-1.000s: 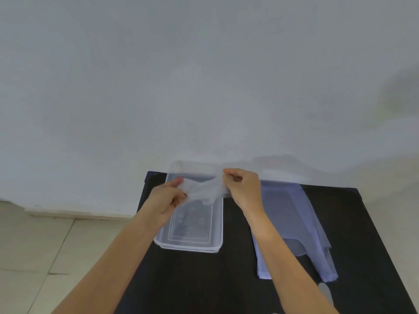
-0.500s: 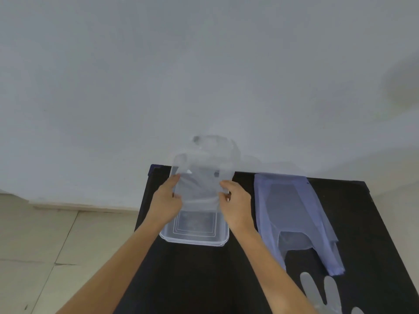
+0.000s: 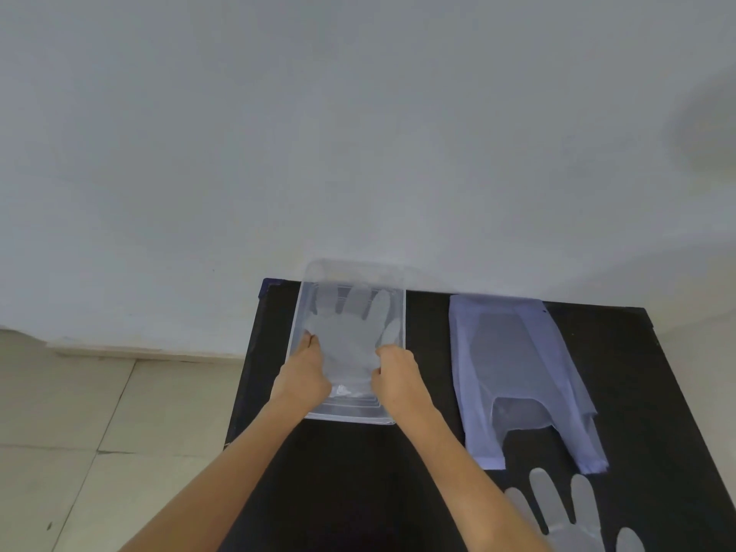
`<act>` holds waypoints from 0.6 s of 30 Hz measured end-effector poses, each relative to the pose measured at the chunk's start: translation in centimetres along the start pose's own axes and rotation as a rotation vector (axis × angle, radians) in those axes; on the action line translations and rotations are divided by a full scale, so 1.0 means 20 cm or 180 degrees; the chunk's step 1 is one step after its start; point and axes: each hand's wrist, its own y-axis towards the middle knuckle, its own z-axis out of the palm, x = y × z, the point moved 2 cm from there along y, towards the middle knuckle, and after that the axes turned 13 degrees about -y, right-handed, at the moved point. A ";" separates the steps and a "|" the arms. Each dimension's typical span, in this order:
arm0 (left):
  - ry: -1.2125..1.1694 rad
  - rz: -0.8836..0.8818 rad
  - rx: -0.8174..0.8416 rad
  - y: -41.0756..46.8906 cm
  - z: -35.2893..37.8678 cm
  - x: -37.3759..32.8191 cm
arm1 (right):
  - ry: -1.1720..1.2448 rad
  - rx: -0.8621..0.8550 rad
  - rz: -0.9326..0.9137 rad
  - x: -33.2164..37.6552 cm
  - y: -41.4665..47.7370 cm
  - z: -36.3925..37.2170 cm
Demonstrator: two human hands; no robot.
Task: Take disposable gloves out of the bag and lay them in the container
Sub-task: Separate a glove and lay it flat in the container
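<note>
Pinching a clear glove (image 3: 350, 340) by its two side edges, the left hand (image 3: 303, 376) and right hand (image 3: 394, 378) hold it spread flat inside the container (image 3: 354, 414), fingers of the glove pointing away from the person. Its long axis runs straight ahead of both hands, between them, along the container's length. By the look of it, letting go is all that remains for this one. A second glove (image 3: 573, 523) lies on the table (image 3: 338, 472), near and to the right of the right hand, which is the closer to it. The bag (image 3: 517, 368) lies flat just right of that hand
</note>
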 end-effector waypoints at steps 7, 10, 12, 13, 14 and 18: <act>0.0130 -0.0185 0.0147 0.01 0.04 0.04 | -0.0164 0.0079 0.0038 -0.01 0.02 0.04; 0.0083 -0.0138 0.0192 0.02 0.06 0.05 | -0.0133 0.0131 0.0125 -0.01 0.03 0.07; 0.0036 -0.0076 0.0167 0.02 0.07 0.06 | -0.0178 0.0184 0.0152 -0.01 0.03 0.09; 0.0018 -0.0055 0.0148 0.02 0.08 0.06 | -0.0202 0.0204 0.0134 0.00 0.03 0.09; 0.0006 -0.0040 0.0120 0.03 0.08 0.06 | -0.0214 0.0208 0.0102 0.00 0.03 0.09; -0.0029 -0.0100 0.0133 0.06 0.11 0.08 | -0.0307 0.0318 0.0081 0.01 0.03 0.09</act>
